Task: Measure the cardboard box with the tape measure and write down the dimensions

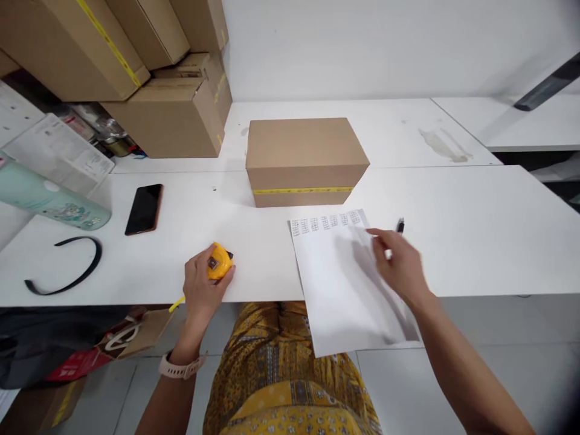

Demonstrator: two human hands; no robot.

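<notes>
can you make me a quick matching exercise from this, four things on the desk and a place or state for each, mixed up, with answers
Column one
1. Tape measure
2. Phone
3. Sheet of paper
4. Cardboard box in the middle

Column two
A. Reaches past the front edge of the desk, below the right hand
B. Has a yellow strip across its front
C. Lies flat with a dark screen
D. Is gripped by the left hand

Right pairs: 1-D, 2-C, 3-A, 4-B
</notes>
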